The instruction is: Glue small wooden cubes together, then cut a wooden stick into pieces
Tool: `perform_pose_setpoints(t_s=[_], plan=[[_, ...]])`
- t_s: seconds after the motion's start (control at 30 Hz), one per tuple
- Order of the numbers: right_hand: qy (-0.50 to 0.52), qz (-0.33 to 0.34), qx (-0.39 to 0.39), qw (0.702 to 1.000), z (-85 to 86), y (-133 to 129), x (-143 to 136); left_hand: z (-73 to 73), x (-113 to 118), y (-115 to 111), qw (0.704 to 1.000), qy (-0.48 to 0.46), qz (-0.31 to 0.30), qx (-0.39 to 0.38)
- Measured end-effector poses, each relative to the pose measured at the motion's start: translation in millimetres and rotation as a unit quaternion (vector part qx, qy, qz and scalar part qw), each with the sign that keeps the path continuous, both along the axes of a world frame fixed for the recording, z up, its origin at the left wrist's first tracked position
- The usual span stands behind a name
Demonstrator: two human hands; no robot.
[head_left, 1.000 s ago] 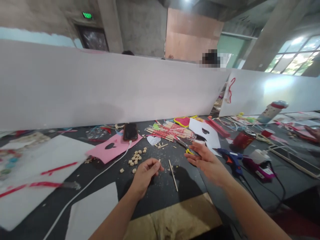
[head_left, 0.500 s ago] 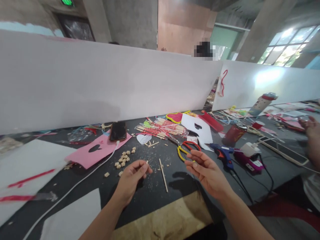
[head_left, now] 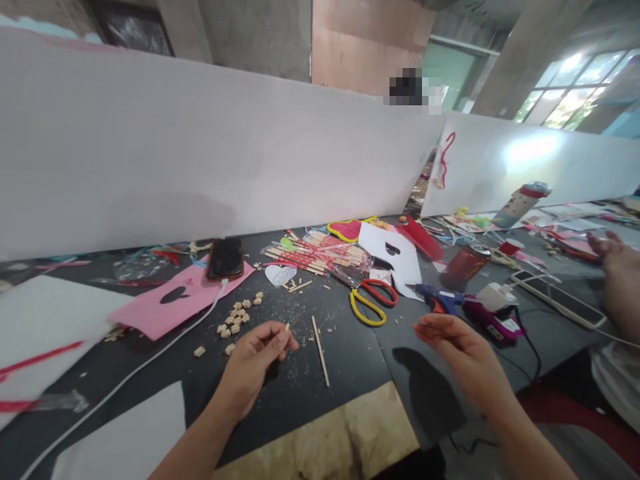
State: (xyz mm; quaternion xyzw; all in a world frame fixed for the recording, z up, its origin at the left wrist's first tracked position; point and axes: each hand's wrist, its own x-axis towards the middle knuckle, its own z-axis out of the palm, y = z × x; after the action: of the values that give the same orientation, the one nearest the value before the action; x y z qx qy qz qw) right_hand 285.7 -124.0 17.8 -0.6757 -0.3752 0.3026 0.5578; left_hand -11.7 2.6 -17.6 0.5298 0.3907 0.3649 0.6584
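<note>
My left hand [head_left: 256, 363] is closed, thumb against forefinger, on a small piece of wooden stick [head_left: 287, 327] whose pale tip shows above the thumb. Just right of it, a longer wooden stick [head_left: 321, 352] lies on the dark table. Small clusters of stick pieces [head_left: 234, 317] are scattered to the left of that hand. My right hand [head_left: 463, 350] hovers over the table, fingers stretched out and holding nothing. Close beyond its fingertips lies a blue glue gun [head_left: 443, 298], partly hidden by the hand. Scissors [head_left: 371, 303] with red and yellow handles rest between both hands, farther back.
A phone [head_left: 225, 259] sits on pink paper [head_left: 170, 303], its white cable running forward. Bundled sticks [head_left: 315, 253] lie at the back. Right stand a red can [head_left: 467, 265], a bottle [head_left: 523, 203] and a purple power strip [head_left: 493, 321]. Another person's hand [head_left: 617, 260] is at far right.
My right hand has moved right, away from the scissors and up to the glue gun. My left hand keeps the small stick piece. The view has shifted slightly.
</note>
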Motion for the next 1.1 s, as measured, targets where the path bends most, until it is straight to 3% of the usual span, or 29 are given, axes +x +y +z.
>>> perform_pose_setpoints(t_s=[0.17,0.4,0.73,0.87,1.1], plan=[[-0.13,-0.088,-0.042,0.987,1.9,-10.6,33.8,-0.9,0.9,0.7,1.0,0.004,-0.003,0.004],[-0.285,-0.184,-0.114,0.934,0.4,-27.4,68.7,-1.6,1.8,0.8,1.0,0.027,-0.005,0.005],[-0.372,-0.114,-0.142,0.91,-26.1,-21.5,80.6,-4.8,0.4,-1.5,0.999,0.046,-0.011,0.014],[-0.419,-0.093,-0.167,0.887,-25.0,-6.9,75.3,-3.8,0.3,-2.1,0.999,0.042,-0.009,0.011],[-0.439,-0.129,-0.179,0.871,-16.5,11.1,66.1,-1.0,0.5,-2.9,0.999,0.032,-0.002,0.015]])
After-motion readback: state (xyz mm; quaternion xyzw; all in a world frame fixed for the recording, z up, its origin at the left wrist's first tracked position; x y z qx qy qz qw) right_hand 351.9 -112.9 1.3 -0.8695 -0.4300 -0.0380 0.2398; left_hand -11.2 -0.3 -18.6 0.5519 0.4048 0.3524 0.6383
